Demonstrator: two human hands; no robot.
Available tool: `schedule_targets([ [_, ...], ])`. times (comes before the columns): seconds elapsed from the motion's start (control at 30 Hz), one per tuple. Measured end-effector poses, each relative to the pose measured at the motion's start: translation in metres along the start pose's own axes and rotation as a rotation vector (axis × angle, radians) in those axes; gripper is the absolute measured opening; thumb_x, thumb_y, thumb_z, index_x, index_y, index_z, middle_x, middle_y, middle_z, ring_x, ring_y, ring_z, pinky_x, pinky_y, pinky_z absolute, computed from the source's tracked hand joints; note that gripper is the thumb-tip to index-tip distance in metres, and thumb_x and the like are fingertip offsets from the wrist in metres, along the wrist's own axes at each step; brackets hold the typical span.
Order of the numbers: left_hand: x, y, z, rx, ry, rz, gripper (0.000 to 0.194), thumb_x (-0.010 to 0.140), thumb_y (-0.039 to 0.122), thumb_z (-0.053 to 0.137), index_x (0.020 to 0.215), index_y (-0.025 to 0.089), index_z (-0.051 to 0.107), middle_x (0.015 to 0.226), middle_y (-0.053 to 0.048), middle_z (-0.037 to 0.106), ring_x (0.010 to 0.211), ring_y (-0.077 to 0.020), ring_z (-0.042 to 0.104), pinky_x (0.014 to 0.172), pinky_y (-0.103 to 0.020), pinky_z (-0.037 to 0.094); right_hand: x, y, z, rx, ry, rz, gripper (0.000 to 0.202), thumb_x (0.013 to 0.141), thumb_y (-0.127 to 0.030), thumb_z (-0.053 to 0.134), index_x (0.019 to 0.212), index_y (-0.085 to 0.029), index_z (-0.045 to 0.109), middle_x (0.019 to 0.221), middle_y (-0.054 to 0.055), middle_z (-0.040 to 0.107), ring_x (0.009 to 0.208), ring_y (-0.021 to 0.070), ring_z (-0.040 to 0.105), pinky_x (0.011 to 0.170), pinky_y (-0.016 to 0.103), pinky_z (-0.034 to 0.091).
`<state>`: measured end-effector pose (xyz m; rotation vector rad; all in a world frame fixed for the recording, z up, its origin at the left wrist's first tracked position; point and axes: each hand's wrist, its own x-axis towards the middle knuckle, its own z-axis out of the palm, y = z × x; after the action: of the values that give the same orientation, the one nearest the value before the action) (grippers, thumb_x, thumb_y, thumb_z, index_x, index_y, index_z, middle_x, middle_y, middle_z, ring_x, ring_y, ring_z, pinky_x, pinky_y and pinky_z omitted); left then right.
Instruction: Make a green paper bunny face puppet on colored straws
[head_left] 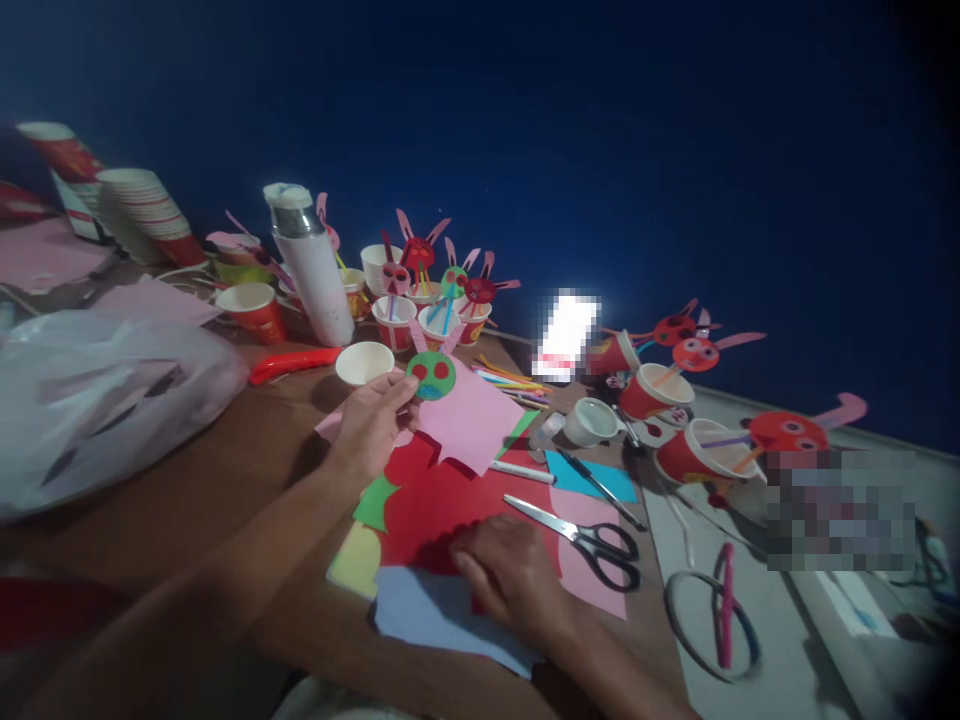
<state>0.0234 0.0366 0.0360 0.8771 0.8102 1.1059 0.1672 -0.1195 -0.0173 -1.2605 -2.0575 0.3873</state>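
A green paper rabbit face [441, 376] with red eyes and pink ears is pinched between the thumb and fingers of my left hand [379, 425]. It is held above a pink paper sheet [472, 420]. On the red paper [442, 500] rests my right hand [514, 575], its fingers curled in; the inside of the hand is hidden. Black-handled scissors [581, 535] lie with blades parted just to the right of that hand. A light blue sheet [435, 615] lies partly under my right wrist. Behind my left hand stands a white-rimmed paper cup [364, 362].
Paper cups holding finished rabbit faces [454, 283] stand at the back and the right. A flask [311, 270], stacked cups [150, 210] and a plastic bag [105, 400] occupy the left. Pens [600, 488], a small white cup [591, 422] and a tape ring [712, 625] lie rightward.
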Motion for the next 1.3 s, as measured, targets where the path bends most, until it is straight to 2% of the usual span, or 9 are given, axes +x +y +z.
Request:
schedule_targets([
  [0.1, 0.011, -0.011, -0.007, 0.018, 0.026, 0.002, 0.028, 0.062, 0.030, 0.075, 0.067, 0.014, 0.053, 0.055, 0.004, 0.052, 0.046, -0.0051, 0.045, 0.044, -0.017, 0.037, -0.003, -0.001, 0.010, -0.115, -0.037, -0.148, 0.022, 0.091, -0.022, 0.043, 0.081, -0.018, 0.062, 0.063, 0.004, 0.064, 0.057, 0.0147, 0.054, 0.056, 0.028, 0.034],
  [0.23, 0.016, -0.030, -0.013, 0.042, 0.046, -0.026, 0.028, 0.063, 0.033, 0.074, 0.070, 0.014, 0.054, 0.055, 0.004, 0.054, 0.045, -0.0043, 0.046, 0.043, -0.016, 0.035, -0.003, -0.002, 0.012, -0.104, -0.039, -0.136, 0.021, 0.091, -0.020, 0.042, 0.085, -0.018, 0.062, 0.064, 0.004, 0.064, 0.058, 0.0144, 0.055, 0.056, 0.028, 0.034],
  [0.33, 0.015, -0.036, -0.017, 0.087, 0.055, -0.062, 0.028, 0.064, 0.033, 0.074, 0.070, 0.013, 0.055, 0.054, 0.003, 0.056, 0.042, -0.0047, 0.046, 0.039, -0.015, 0.030, -0.004, -0.001, 0.009, -0.081, -0.030, -0.117, 0.022, 0.091, -0.021, 0.042, 0.083, -0.018, 0.061, 0.063, 0.004, 0.063, 0.058, 0.0151, 0.055, 0.056, 0.028, 0.034],
  [0.43, 0.014, -0.038, -0.021, 0.118, 0.074, -0.080, 0.027, 0.063, 0.032, 0.074, 0.070, 0.014, 0.055, 0.053, 0.002, 0.057, 0.042, -0.0050, 0.047, 0.039, -0.014, 0.028, -0.007, 0.001, 0.007, -0.070, -0.028, -0.106, 0.021, 0.090, -0.020, 0.042, 0.079, -0.019, 0.060, 0.062, 0.003, 0.063, 0.057, 0.0153, 0.053, 0.056, 0.028, 0.033],
  [0.63, 0.012, -0.038, -0.022, 0.129, 0.083, -0.094, 0.026, 0.063, 0.033, 0.073, 0.069, 0.013, 0.056, 0.054, 0.002, 0.058, 0.042, -0.0051, 0.047, 0.041, -0.015, 0.031, -0.017, 0.010, 0.007, -0.024, 0.032, -0.044, 0.017, 0.087, -0.017, 0.044, 0.077, -0.021, 0.056, 0.062, 0.001, 0.062, 0.056, 0.0147, 0.051, 0.058, 0.027, 0.033],
  [0.77, 0.011, -0.038, -0.023, 0.119, 0.068, -0.094, 0.024, 0.064, 0.031, 0.072, 0.070, 0.013, 0.057, 0.055, 0.003, 0.058, 0.043, -0.0051, 0.047, 0.044, -0.017, 0.036, -0.016, 0.012, 0.007, -0.019, 0.025, -0.016, 0.016, 0.087, -0.016, 0.044, 0.076, -0.021, 0.055, 0.062, 0.001, 0.062, 0.056, 0.0145, 0.050, 0.057, 0.028, 0.032],
  [1.2, 0.008, -0.037, -0.022, 0.126, 0.015, -0.100, 0.023, 0.063, 0.030, 0.072, 0.065, 0.014, 0.056, 0.053, 0.003, 0.056, 0.044, -0.0061, 0.047, 0.044, -0.018, 0.037, -0.015, 0.014, 0.005, -0.031, 0.021, -0.047, 0.013, 0.085, -0.013, 0.047, 0.086, -0.019, 0.058, 0.067, 0.002, 0.065, 0.058, 0.0156, 0.054, 0.057, 0.029, 0.034],
  [1.3, 0.008, -0.034, -0.023, 0.119, 0.011, -0.094, 0.024, 0.064, 0.030, 0.073, 0.066, 0.014, 0.055, 0.054, 0.002, 0.058, 0.043, -0.0060, 0.048, 0.045, -0.018, 0.038, -0.015, 0.013, 0.006, -0.061, 0.015, -0.055, 0.014, 0.085, -0.014, 0.046, 0.082, -0.019, 0.059, 0.064, 0.003, 0.064, 0.057, 0.0153, 0.052, 0.055, 0.029, 0.033],
])
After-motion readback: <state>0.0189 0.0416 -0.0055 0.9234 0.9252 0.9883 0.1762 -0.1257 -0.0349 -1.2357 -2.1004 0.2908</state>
